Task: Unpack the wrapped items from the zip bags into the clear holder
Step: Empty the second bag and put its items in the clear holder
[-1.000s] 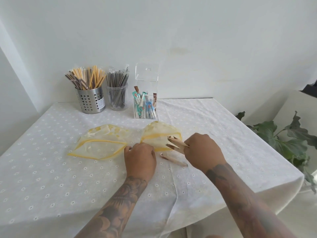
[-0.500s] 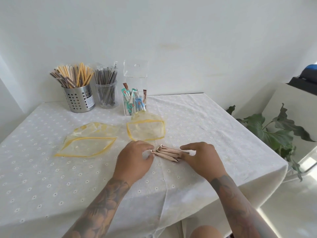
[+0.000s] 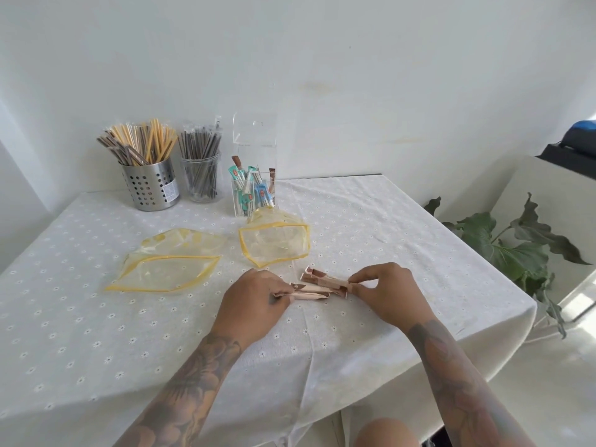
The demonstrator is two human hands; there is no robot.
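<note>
Several pink-and-brown wrapped sticks (image 3: 317, 286) lie in a small bundle on the tablecloth. My left hand (image 3: 254, 301) pinches the bundle's left end. My right hand (image 3: 383, 293) pinches its right end. Two clear zip bags with yellow edges lie open behind them: one to the left (image 3: 167, 259), one in the middle (image 3: 275, 241); both look empty. The clear holder (image 3: 254, 175) stands further back, its lid raised, with teal, blue and brown wrapped sticks inside.
A perforated steel cup (image 3: 150, 183) of straws and a clear cup (image 3: 201, 179) of dark straws stand at the back left. The table's right edge (image 3: 503, 262) drops off beside a leafy plant (image 3: 516, 246). My knee (image 3: 385, 433) shows below the front edge.
My right hand has lowered the sticks it held onto the table beside the loose one. Both hands have closed in on the ends of the gathered bundle.
</note>
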